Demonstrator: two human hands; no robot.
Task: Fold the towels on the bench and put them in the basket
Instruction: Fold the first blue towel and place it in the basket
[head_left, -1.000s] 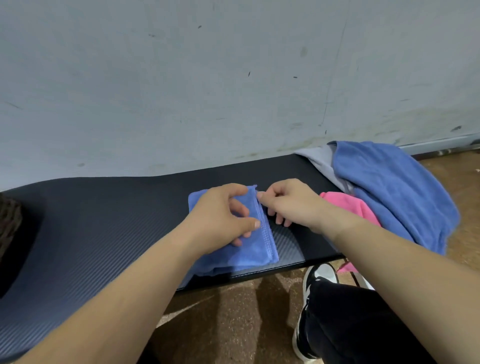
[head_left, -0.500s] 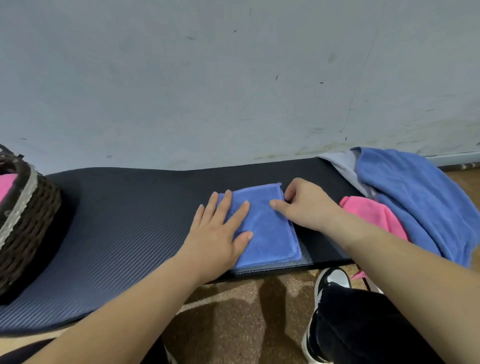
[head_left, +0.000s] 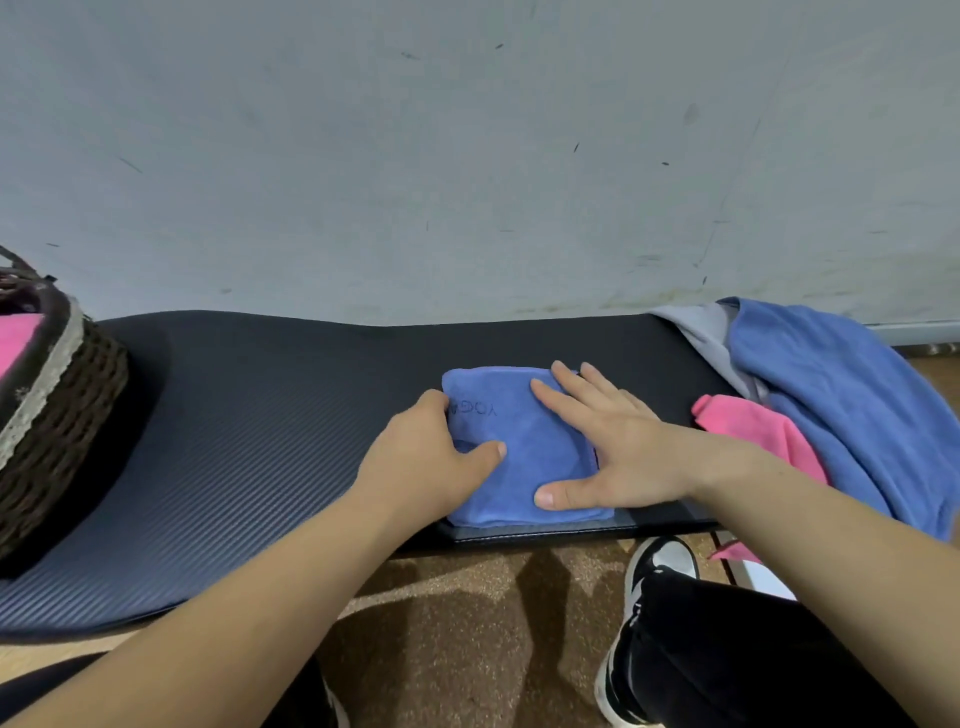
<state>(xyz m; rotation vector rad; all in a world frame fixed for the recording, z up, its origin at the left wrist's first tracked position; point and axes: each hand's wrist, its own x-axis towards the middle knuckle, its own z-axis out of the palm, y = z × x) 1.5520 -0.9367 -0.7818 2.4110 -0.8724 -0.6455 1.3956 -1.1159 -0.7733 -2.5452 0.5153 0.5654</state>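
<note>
A small folded blue towel (head_left: 519, 441) lies near the front edge of the black bench (head_left: 260, 415). My left hand (head_left: 431, 462) grips the towel's left side, thumb on top and fingers tucked under the edge. My right hand (head_left: 613, 447) lies flat on the towel's right half with fingers spread and straight. The dark wicker basket (head_left: 57, 410) stands at the bench's left end with a pink towel (head_left: 15, 343) inside it. Unfolded towels sit at the right end: a large blue one (head_left: 841, 405), a pink one (head_left: 763, 436) and a grey one (head_left: 711, 332).
A grey wall rises directly behind the bench. Below the front edge is brown floor, my black trouser leg (head_left: 753, 654) and a black-and-white shoe (head_left: 660, 566). Bare bench surface stretches between the basket and the folded towel.
My left hand went from lying flat on the towel to gripping its left edge. My right hand moved from the towel's right edge onto its top, fingers spread flat.
</note>
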